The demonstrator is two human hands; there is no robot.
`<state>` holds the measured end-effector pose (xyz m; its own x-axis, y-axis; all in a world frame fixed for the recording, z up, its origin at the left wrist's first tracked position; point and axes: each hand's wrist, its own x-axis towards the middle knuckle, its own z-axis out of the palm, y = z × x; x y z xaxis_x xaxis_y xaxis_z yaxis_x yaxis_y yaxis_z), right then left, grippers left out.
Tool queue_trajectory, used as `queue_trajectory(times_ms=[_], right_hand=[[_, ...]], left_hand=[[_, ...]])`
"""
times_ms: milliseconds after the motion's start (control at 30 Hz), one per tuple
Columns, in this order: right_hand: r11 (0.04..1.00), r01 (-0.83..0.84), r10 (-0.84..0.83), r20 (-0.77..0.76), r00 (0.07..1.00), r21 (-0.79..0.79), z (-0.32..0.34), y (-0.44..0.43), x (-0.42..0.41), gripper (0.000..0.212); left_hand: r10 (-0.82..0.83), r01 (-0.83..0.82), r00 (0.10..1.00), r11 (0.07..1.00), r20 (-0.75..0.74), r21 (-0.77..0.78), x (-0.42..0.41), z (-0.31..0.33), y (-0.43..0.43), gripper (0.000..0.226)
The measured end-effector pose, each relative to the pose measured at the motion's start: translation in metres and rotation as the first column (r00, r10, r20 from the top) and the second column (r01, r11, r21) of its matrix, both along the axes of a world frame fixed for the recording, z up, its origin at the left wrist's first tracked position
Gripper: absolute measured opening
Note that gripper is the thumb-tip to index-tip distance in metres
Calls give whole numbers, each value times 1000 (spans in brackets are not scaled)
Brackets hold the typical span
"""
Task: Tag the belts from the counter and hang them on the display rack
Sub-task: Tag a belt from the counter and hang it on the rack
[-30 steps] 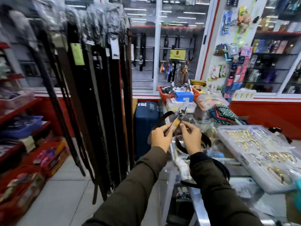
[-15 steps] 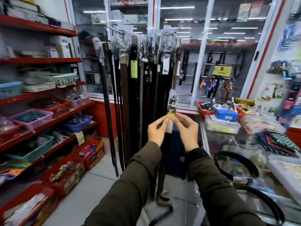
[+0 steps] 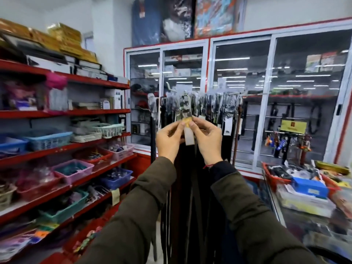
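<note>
Walls: white [image 3: 106,25] | L: red shelving [image 3: 62,113] w/ baskets | rear: glass-door cabinets [image 3: 242,103], red trim, ceiling-light reflections.

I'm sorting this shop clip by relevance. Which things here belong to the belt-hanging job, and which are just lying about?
Belongs to the job:
left hand
right hand
belt both hands pinch
white tag
display rack of hanging belts

Just lying about:
blue basket
pink basket
blue box
yellow sign
</note>
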<state>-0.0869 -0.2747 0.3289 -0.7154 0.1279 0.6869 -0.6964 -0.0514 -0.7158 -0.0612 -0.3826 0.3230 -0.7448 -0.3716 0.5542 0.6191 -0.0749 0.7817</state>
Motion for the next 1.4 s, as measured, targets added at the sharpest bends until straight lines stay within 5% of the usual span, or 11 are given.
queue_trajectory(times_ms=[167,433,633,833,933,1033,1167,1400], right_hand=[[1000,-21,21,-22,1000,23,50,-38,-12,25],[997,-82,83,121,989,-9,58,-63,-27,24],[1000,20,-15,186,982,-24,48,-63,-49,24],[970,130,-159,133,978,205,25,-60,-101,41],[945,205,-224,48,973,254,9,-57,-67,40],[896,354,-338,-106,935,268,-21,-45,-52,40],[800,471,-428,-196,882,371,-77,-18,-37,47],[503,604,-645,-196,738,618,-168,52,2,56]], left_hand=[[104,-105,994,994,-40,-16,-21,48,-41,28],[53,-52,996,998,69,-18,-52,55,-78,24],[-42,46,987,999,152,-23,-78,51,-77,30],[22,15,978,985,209,-172,-113,35,-64,29],[184,-140,978,927,95,-347,-99,14,-50,42],[295,-321,947,853,-129,-411,-79,-16,-35,45],[384,-457,888,690,-252,-561,-63,-70,-14,50],[250,-327,942,546,-222,-772,-33,-168,49,50]])
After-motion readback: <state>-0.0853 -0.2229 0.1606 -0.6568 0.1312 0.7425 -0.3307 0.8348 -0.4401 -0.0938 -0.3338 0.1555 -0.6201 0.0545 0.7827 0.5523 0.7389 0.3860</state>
